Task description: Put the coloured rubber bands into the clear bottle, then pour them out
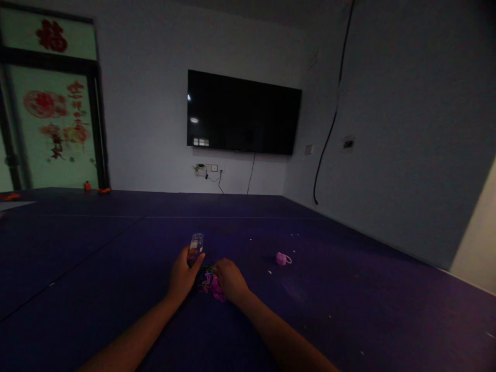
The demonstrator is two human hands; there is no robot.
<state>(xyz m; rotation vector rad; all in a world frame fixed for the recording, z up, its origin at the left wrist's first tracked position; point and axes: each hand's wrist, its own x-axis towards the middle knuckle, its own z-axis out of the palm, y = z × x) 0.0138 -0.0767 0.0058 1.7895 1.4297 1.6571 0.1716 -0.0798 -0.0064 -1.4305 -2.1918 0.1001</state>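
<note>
My left hand (184, 274) is wrapped round a small clear jar (197, 241), which leans a little, its see-through end pointing away from me. Just right of it, my right hand (231, 279) has its fingers closed at a heap of thin, stringy loops (212, 287), mostly pink and purple with some green and blue. Whether the fingertips pinch some of these loops is too dark and small to tell. A pink lid with a loop handle (281, 259) lies apart on the dark blue surface, to the right of my right hand.
The wide dark blue surface (116, 248) has small white scraps on it. A small orange object (87, 185) stands by the door at the far left. A television (244, 113) hangs on the far wall; a black cable (329, 134) runs down the right wall.
</note>
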